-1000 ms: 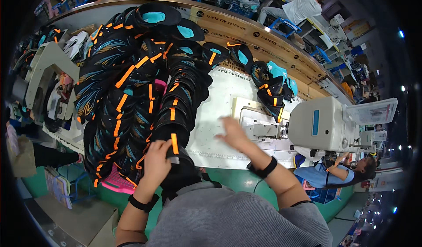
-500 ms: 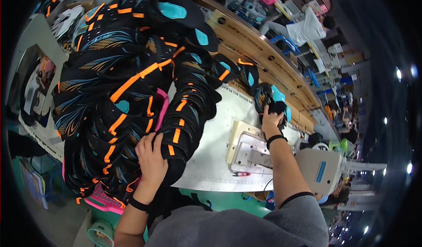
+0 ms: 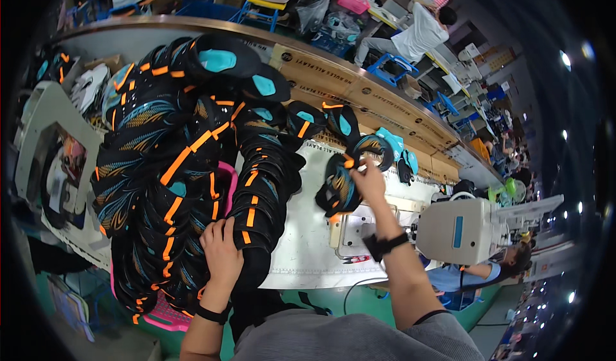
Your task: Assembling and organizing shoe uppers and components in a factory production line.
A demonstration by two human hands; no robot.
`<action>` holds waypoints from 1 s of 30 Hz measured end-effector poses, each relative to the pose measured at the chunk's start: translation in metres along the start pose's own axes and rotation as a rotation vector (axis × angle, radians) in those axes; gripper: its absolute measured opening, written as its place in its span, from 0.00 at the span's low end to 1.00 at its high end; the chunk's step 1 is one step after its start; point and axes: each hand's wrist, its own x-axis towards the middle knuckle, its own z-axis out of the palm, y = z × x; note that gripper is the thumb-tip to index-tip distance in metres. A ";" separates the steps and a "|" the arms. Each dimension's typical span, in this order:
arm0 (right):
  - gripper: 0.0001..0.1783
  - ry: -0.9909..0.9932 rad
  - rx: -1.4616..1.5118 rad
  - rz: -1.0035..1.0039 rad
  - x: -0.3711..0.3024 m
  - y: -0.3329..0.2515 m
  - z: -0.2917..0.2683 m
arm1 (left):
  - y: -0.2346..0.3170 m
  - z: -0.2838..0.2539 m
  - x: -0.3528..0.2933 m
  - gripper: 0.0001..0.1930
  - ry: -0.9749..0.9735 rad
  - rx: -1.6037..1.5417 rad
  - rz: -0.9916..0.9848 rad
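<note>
Black shoe uppers with orange strips and teal linings are nested in long rows on my left. My left hand (image 3: 222, 256) lies with its fingers stretched out on the near end of one row of shoe uppers (image 3: 256, 197). In my right hand (image 3: 369, 182) is a single shoe upper (image 3: 339, 186), pinched at its edge and held over the white table (image 3: 301, 245). Just beyond that hand lie another dark upper (image 3: 377, 148) and some teal and black pieces (image 3: 399, 148). My right fingertips are partly hidden.
A sewing machine (image 3: 457, 231) stands at the right, and another machine (image 3: 61, 123) at the far left. Pink basket mesh (image 3: 168, 316) shows beneath the pile. A cardboard-lined ledge (image 3: 359, 85) borders the table's far side. Other people sit working beyond it and at the right.
My right hand has come left and nearer, bringing one shoe upper away from the group by the ledge. The left hand stays on the row. The view has shifted.
</note>
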 end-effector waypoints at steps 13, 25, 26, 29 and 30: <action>0.14 0.136 0.021 -0.303 -0.086 -0.008 0.063 | 0.002 0.020 -0.005 0.41 0.128 0.068 0.105; 0.12 -0.452 0.777 -0.348 -0.196 0.034 -0.117 | 0.118 -0.110 -0.025 0.19 0.002 -0.488 0.414; 0.11 -0.501 0.781 -0.423 -0.209 0.034 -0.124 | 0.143 -0.118 -0.025 0.17 0.016 -0.429 0.490; 0.11 -0.653 0.764 -0.584 -0.239 0.031 -0.130 | 0.182 -0.111 -0.034 0.11 -0.163 -0.488 0.593; 0.10 -0.709 0.783 -0.554 -0.244 0.038 -0.126 | 0.184 -0.104 -0.043 0.10 -0.356 -0.676 0.342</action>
